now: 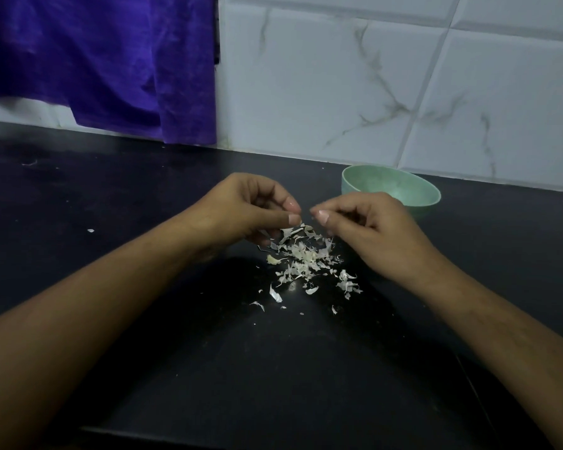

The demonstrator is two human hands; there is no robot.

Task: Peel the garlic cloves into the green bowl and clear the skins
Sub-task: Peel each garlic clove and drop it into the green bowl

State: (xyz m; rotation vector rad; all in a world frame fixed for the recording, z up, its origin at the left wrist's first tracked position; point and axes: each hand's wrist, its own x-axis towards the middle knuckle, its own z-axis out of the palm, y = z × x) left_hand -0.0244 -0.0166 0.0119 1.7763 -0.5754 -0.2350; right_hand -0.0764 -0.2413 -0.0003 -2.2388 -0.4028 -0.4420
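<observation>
Curling both the left hand [251, 209] and right hand [364, 222] thumb-to-forefinger, just above the garlic skins [306, 258]. Maybe pinching a sliver; cannot tell. Working near the green bowl [413, 190].

Black counter [111, 206] under a marbled tile wall [403, 92] in dim light.
White tiles with grey veins and pale grout meet the dark worktop; a purple cloth [95, 60] hangs at upper left, its hem reaching the counter's back edge.
</observation>
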